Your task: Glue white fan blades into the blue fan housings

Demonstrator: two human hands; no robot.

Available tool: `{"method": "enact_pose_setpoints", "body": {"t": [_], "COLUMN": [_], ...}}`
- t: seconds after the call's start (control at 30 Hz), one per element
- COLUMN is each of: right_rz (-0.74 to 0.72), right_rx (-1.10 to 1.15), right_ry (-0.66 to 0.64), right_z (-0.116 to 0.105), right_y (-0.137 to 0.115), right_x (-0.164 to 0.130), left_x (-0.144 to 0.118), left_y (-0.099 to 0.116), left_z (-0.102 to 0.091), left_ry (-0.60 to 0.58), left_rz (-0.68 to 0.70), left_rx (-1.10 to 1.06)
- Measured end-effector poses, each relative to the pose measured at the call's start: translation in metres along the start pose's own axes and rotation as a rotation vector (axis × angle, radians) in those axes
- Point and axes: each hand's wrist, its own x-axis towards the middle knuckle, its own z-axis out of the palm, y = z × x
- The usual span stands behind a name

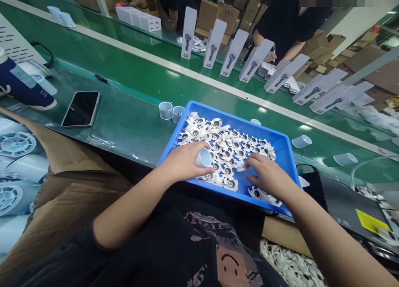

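The little white cup [204, 157] sat on its side over the near-left part of the blue tray [282, 148], left hand [182, 162] curled tight around it. Right hand [268, 175] lay palm down on the white fan pieces [226, 148], fingers bent loosely together, and whatever was under them was hidden. Both forearms reached in from the bottom edge, and the green surface [131, 121] ran beyond the tray.

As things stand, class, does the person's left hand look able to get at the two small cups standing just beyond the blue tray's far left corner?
Probably yes. The left hand lies over the blue tray near that side, and bare belt surrounds the two small cups. But it already holds a pale cup.
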Motion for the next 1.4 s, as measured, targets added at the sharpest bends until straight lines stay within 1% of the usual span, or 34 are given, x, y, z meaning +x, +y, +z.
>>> {"method": "enact_pose_setpoints", "body": {"t": [0.1, 0.17, 0.3, 0.4, 0.5, 0.57, 0.63, 0.73, 0.77, 0.8, 0.87, 0.93, 1.0, 1.1, 1.17, 1.2, 1.27, 1.33, 1.37, 1.4], "right_rz": [0.009, 0.054, 0.185, 0.259, 0.3, 0.306, 0.27, 0.143, 0.103, 0.07, 0.017, -0.037, -0.081, -0.125, -0.151, -0.17, -0.215, -0.261, -0.278, -0.29], "right_rx": [-0.009, -0.017, -0.045, -0.045, 0.029, 0.149, 0.349, 0.763, 0.898, 1.019, 1.205, 1.326, 1.387, 1.375, 1.296, 1.192, 0.877, 0.562, 0.465, 0.43], "right_ry": [-0.043, -0.048, -0.074, -0.103, -0.059, 0.008, 0.088, 0.183, 0.204, 0.221, 0.236, 0.235, 0.246, 0.339, 0.42, 0.47, 0.568, 0.647, 0.671, 0.68], "right_z": [-0.003, -0.004, -0.002, 0.004, 0.005, 0.001, -0.006, -0.014, -0.014, -0.013, -0.009, -0.004, -0.001, -0.003, -0.009, -0.013, -0.021, -0.026, -0.027, -0.027], "right_y": [0.0, -0.003, -0.011, -0.018, -0.023, -0.024, -0.027, -0.037, -0.042, -0.047, -0.057, -0.064, -0.067, -0.066, -0.068, -0.069, -0.074, -0.08, -0.082, -0.084], "right_x": [-0.009, -0.009, 0.008, 0.024, 0.028, 0.023, 0.012, -0.01, -0.016, -0.021, -0.028, -0.031, -0.033, -0.041, -0.049, -0.054, -0.061, -0.064, -0.064, -0.063], "left_x": [0.001, 0.002, 0.003, 0.002, 0.0, -0.002, -0.006, -0.012, -0.014, -0.017, -0.022, -0.027, -0.03, -0.033, -0.034, -0.034, -0.034, -0.036, -0.037, -0.037], "left_y": [-0.001, -0.001, -0.003, -0.003, -0.003, -0.004, -0.004, -0.001, 0.001, 0.005, 0.013, 0.023, 0.032, 0.04, 0.042, 0.043, 0.045, 0.048, 0.049, 0.051], "left_z": [0.001, 0.001, 0.002, 0.001, 0.001, 0.001, 0.002, 0.005, 0.006, 0.006, 0.005, 0.004, 0.002, 0.002, 0.003, 0.005, 0.008, 0.013, 0.015, 0.016], "left_ry": [-0.029, -0.049, -0.056, -0.028, 0.023, 0.068, 0.134, 0.263, 0.283, 0.276, 0.194, 0.112, 0.089, 0.088, 0.089, 0.098, 0.142, 0.216, 0.26, 0.304], "left_rz": [0.005, 0.008, 0.013, 0.01, 0.006, -0.004, 0.01, 0.125, 0.17, 0.211, 0.283, 0.353, 0.414, 0.438, 0.436, 0.439, 0.46, 0.507, 0.536, 0.566], "left_rx": [0.013, 0.022, 0.026, 0.014, -0.028, -0.089, -0.162, -0.246, -0.265, -0.28, -0.286, -0.256, -0.203, -0.128, -0.088, -0.068, -0.03, -0.005, -0.002, -0.004]}}
